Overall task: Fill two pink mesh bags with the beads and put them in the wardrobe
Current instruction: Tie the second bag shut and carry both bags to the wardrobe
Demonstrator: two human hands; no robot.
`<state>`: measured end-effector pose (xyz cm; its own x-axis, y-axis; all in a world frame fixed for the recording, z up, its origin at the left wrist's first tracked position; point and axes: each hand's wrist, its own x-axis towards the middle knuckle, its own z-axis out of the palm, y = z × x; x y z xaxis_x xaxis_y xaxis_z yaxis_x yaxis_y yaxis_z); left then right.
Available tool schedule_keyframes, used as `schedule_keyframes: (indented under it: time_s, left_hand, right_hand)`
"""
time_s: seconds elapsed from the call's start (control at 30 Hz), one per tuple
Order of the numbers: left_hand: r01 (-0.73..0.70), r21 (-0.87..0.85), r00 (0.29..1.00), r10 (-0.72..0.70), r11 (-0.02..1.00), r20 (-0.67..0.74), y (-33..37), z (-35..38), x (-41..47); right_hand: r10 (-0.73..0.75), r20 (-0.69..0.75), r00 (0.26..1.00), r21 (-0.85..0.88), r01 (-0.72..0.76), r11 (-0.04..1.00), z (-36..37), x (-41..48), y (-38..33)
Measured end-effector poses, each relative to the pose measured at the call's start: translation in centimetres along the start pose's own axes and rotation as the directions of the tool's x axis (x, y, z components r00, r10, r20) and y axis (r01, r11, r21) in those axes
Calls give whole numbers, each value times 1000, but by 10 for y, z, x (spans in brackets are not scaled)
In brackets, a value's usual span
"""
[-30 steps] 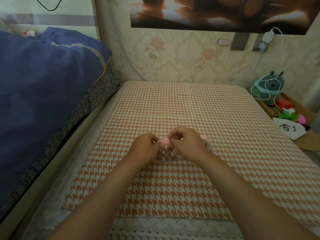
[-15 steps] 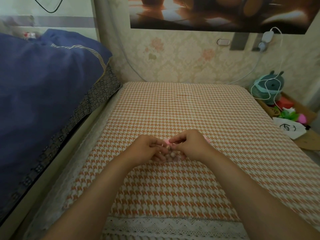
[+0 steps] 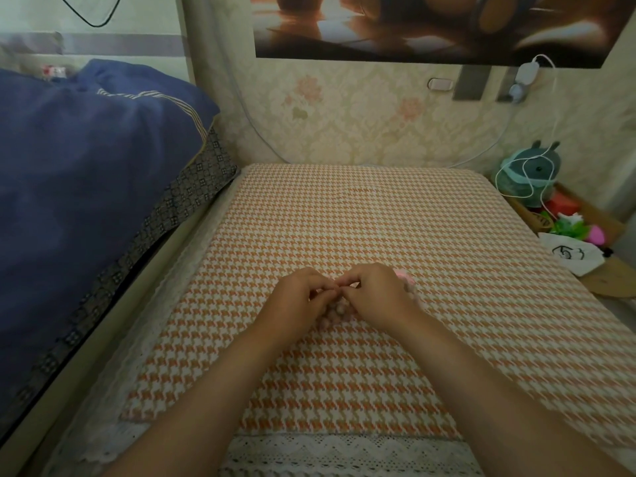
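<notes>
Both my hands meet in the middle of the orange houndstooth table cover (image 3: 361,218). My left hand (image 3: 296,301) and my right hand (image 3: 373,292) have their fingers curled and pinch the top of a pink mesh bag of beads (image 3: 335,309) that lies between and under them. Only a few pale beads in the mesh show below my fingertips. A second bit of pink mesh (image 3: 406,280) peeks out behind my right hand; how much of it there is stays hidden. No wardrobe is in view.
A bed with a dark blue quilt (image 3: 86,173) runs along the left. At the right edge stand a teal plush toy (image 3: 526,177) with a white cable, a wooden box (image 3: 578,228) of small items and a white cloth (image 3: 571,256). A wallpapered wall closes the far side.
My hands have drawn closer together over the bag, and my fingertips now meet at its top. Less of the pink mesh shows than a second ago.
</notes>
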<state>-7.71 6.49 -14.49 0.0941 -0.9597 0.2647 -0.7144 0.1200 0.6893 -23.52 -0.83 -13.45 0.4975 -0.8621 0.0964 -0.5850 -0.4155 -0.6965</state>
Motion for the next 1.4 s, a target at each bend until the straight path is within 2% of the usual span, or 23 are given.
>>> schedule_keyframes:
  time_s: [0.13,0.27,0.47,0.57,0.67,0.83,1.03,1.2,1.4]
  left_hand:
    - [10,-48,992,-16,999,-123,3,2,-1]
    - [95,-124,981,-114,988,-155,5,6,0]
    - [164,-204,977,-188,965,-105,3,6,4]
    - [195,-221,969,-223,956,-109,4,5,5]
    - [168,-204,977,-191,964,-99,8,4,6]
    - [113,-156,991,-123,981,-55,11,5,8]
    - [118,-216,993,-116,969,20,11,4,7]
    - [201,-293,977,-211,935,-3,13,6,7]
    - [213,-254,973,-229,944,-37,17,10,8]
  right_hand:
    - [-26,-60,998,28,28,999,1,-2,-1]
    - [-20,-117,993,84,30,996,-4,-3,-1]
    - [-5,-11,1000,102,6,995,-12,-3,-1]
    - [-107,27,994,-25,108,994,-18,-3,0]
    - [-220,73,973,-129,228,965,-22,-5,-2]
    - [-267,112,957,-78,277,958,-25,-2,-4]
    - [-200,81,976,43,197,979,-27,-1,0]
    - [-31,67,997,224,16,975,-29,-5,-1]
    - [253,75,965,475,-258,841,-24,-9,-5]
